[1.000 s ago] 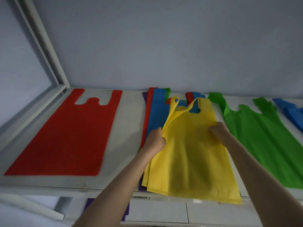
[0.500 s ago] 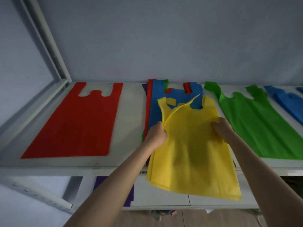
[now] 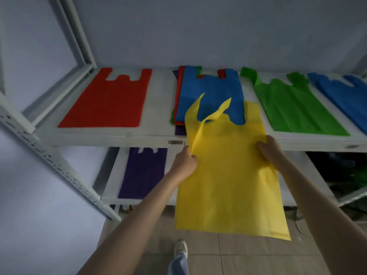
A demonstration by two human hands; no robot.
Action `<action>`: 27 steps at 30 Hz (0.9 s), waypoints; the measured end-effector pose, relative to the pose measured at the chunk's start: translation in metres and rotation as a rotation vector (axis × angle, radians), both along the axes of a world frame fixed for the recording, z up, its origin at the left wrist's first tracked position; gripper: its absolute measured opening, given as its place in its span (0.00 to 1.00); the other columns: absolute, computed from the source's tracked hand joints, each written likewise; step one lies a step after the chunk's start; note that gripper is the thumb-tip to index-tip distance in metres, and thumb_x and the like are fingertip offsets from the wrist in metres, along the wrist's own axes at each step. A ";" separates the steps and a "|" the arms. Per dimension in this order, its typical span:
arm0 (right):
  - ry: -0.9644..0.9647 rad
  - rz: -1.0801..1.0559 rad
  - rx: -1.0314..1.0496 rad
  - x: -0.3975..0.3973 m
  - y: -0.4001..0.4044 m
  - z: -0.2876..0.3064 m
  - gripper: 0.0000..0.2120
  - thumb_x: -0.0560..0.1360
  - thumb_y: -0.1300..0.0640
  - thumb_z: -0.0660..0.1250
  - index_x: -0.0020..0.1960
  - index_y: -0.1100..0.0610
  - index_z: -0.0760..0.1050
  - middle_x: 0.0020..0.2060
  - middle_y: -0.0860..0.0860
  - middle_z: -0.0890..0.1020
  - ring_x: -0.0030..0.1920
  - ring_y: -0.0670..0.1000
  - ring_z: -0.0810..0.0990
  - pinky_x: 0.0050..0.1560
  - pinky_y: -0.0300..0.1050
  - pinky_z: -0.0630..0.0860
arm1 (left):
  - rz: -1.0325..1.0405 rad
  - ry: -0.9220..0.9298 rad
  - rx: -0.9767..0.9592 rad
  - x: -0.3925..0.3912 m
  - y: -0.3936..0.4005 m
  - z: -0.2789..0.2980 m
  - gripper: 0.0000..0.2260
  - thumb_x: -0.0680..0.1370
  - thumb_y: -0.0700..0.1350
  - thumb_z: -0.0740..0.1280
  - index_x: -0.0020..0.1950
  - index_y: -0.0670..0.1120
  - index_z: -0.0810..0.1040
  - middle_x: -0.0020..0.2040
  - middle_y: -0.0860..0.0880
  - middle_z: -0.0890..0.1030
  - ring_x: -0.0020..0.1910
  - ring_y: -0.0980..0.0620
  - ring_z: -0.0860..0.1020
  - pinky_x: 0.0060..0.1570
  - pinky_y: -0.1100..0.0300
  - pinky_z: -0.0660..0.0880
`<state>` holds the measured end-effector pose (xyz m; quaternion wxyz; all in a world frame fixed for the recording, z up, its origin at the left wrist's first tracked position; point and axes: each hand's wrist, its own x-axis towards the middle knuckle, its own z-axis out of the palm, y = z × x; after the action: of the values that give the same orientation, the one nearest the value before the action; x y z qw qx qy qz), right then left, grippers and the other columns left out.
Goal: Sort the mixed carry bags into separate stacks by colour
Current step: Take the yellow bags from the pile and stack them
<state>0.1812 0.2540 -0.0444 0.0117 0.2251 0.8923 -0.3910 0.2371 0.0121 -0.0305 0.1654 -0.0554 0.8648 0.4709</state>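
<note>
A yellow carry bag (image 3: 230, 175) hangs in front of the white shelf (image 3: 139, 138), held at both side edges. My left hand (image 3: 185, 162) pinches its left edge and my right hand (image 3: 270, 149) grips its right edge. Its handles flop up over the mixed pile (image 3: 210, 94), whose top bag is blue with red, green and purple edges showing beneath. On the same shelf lie a red bag (image 3: 111, 100) at left, a green bag (image 3: 292, 104) right of the pile, and a blue bag (image 3: 345, 96) at far right. A purple bag (image 3: 144, 171) lies on the lower shelf.
A perforated white upright (image 3: 59, 165) slants down at the left of the rack. A pale wall stands behind the shelves. Dark items sit in the lower right corner (image 3: 347, 175). Below is tiled floor with my shoe (image 3: 179, 250).
The yellow bag has been pulled off the mixed pile toward me and lowered past the shelf's front edge. Both hands moved back with it. The lower shelf and floor have come into view.
</note>
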 end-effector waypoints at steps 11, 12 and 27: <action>-0.262 0.046 -0.075 0.084 0.010 -0.086 0.07 0.76 0.64 0.59 0.54 0.61 0.69 0.37 0.56 0.72 0.36 0.54 0.70 0.34 0.44 0.66 | 0.004 -0.223 -0.032 0.085 0.000 -0.072 0.10 0.82 0.42 0.53 0.61 0.42 0.69 0.49 0.47 0.73 0.35 0.56 0.70 0.33 0.64 0.66; -0.292 0.056 -0.058 0.086 0.010 -0.095 0.06 0.76 0.63 0.59 0.53 0.60 0.69 0.38 0.57 0.72 0.38 0.54 0.70 0.35 0.44 0.65 | 0.003 -0.241 -0.050 0.086 0.000 -0.081 0.10 0.82 0.42 0.53 0.60 0.42 0.69 0.45 0.49 0.72 0.34 0.58 0.69 0.32 0.64 0.66; -0.505 0.125 -0.007 -0.081 -0.013 -0.237 0.08 0.76 0.68 0.56 0.49 0.69 0.72 0.37 0.58 0.71 0.36 0.52 0.70 0.34 0.43 0.67 | 0.069 -0.383 -0.163 -0.091 -0.015 -0.240 0.16 0.81 0.40 0.53 0.67 0.38 0.69 0.63 0.39 0.74 0.54 0.43 0.76 0.41 0.60 0.68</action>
<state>0.1003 0.2410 -0.2815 0.2592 0.2599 0.8720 -0.3239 0.1465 -0.0029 -0.2701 0.3057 -0.1866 0.8503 0.3857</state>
